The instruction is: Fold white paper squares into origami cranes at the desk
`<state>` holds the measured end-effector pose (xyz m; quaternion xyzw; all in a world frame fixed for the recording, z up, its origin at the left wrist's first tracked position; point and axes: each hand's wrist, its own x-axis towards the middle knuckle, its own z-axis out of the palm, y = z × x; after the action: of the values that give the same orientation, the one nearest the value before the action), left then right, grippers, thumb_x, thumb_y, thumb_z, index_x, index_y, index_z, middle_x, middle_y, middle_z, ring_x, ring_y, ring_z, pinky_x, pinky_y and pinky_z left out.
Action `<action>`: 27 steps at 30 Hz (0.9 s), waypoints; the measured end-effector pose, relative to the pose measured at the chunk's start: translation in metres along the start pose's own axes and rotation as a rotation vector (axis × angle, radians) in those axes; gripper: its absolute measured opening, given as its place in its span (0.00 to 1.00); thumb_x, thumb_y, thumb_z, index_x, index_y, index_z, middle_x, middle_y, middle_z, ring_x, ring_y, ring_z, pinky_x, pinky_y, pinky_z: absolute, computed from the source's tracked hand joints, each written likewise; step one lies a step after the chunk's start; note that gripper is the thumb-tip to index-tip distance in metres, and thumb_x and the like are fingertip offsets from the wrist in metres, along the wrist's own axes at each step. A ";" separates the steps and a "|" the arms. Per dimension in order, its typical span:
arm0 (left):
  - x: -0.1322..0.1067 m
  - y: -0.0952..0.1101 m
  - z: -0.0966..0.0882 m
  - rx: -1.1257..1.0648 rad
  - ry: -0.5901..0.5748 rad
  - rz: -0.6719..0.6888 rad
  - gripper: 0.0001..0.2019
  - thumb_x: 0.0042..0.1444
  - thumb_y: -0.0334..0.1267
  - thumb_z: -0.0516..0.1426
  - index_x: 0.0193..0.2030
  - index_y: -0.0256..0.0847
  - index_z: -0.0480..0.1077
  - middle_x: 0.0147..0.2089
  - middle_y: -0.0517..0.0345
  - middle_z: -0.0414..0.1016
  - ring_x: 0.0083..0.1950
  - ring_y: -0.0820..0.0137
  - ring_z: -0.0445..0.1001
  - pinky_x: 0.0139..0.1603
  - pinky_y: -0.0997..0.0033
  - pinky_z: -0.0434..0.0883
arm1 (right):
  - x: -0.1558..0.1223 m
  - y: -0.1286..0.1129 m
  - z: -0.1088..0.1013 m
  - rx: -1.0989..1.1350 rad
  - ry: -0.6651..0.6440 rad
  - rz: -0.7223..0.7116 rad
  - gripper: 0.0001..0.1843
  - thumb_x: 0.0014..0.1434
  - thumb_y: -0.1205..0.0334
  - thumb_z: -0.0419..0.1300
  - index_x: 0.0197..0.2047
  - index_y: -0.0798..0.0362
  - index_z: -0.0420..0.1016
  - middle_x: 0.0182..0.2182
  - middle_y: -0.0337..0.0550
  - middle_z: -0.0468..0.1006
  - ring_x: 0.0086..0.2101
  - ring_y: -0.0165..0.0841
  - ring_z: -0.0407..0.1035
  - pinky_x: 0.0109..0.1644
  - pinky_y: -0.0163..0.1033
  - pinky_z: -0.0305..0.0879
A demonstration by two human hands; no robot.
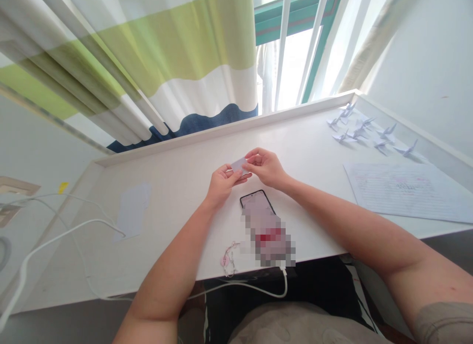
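Note:
A small folded piece of white paper (239,164) is held above the white desk (185,186) between both my hands. My left hand (222,183) pinches its left end with thumb and fingers. My right hand (266,166) pinches its right end, fingers curled over the edge. Just below the hands a phone (257,202) lies flat on the desk, its screen partly blurred.
Several folded paper cranes (364,131) sit at the far right corner. A lined sheet (402,190) lies at the right. A small stack of white paper slips (133,209) lies at the left. White cables (66,230) trail across the left side and from the phone over the front edge. Striped curtain behind.

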<state>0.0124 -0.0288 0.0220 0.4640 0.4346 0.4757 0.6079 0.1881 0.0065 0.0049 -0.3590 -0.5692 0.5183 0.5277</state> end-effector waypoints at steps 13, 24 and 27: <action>-0.002 0.005 -0.002 0.077 -0.001 -0.032 0.31 0.46 0.58 0.75 0.46 0.33 0.81 0.41 0.42 0.87 0.44 0.52 0.88 0.52 0.54 0.83 | -0.004 -0.007 0.000 -0.019 -0.037 -0.031 0.24 0.54 0.52 0.75 0.50 0.49 0.75 0.32 0.38 0.84 0.33 0.34 0.79 0.43 0.45 0.77; -0.002 0.001 0.000 0.076 0.009 0.054 0.33 0.48 0.60 0.73 0.48 0.32 0.81 0.40 0.42 0.87 0.44 0.53 0.88 0.51 0.53 0.83 | -0.002 -0.002 -0.005 -0.049 -0.037 -0.056 0.22 0.51 0.47 0.77 0.40 0.49 0.76 0.34 0.41 0.84 0.36 0.36 0.80 0.49 0.49 0.78; -0.002 0.000 0.001 0.073 0.000 0.036 0.33 0.47 0.59 0.74 0.48 0.32 0.81 0.42 0.40 0.87 0.44 0.52 0.88 0.52 0.52 0.82 | -0.003 -0.004 -0.005 -0.030 -0.027 -0.044 0.25 0.50 0.43 0.78 0.40 0.49 0.76 0.33 0.41 0.84 0.35 0.36 0.79 0.46 0.47 0.77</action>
<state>0.0128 -0.0309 0.0226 0.4934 0.4434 0.4705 0.5819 0.1945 0.0038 0.0080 -0.3474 -0.5914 0.5030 0.5259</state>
